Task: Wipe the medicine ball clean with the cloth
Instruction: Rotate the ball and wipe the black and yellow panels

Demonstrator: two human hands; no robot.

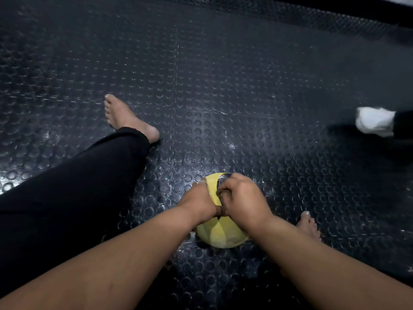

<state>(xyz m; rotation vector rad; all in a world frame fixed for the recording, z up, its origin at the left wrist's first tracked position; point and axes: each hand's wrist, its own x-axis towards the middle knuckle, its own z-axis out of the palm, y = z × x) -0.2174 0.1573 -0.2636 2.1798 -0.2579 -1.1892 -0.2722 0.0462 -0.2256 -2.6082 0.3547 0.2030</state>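
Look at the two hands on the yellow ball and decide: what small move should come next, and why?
Probably drag the right hand with the dark cloth toward the person across the medicine ball. The cloth sits bunched under that hand near the ball's top, the left hand rests on the ball's side, seemingly steadying it, and the near yellow surface lies uncovered.

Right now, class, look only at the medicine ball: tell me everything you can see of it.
The medicine ball is yellow, with a matte, panelled surface divided by seams and a dark strip across its top. It sits on the black studded floor mat, between the person's legs. Both hands lie on its upper part, covering much of it: the left hand on its left side, the right hand curled round something dark on top. Its underside is hidden.
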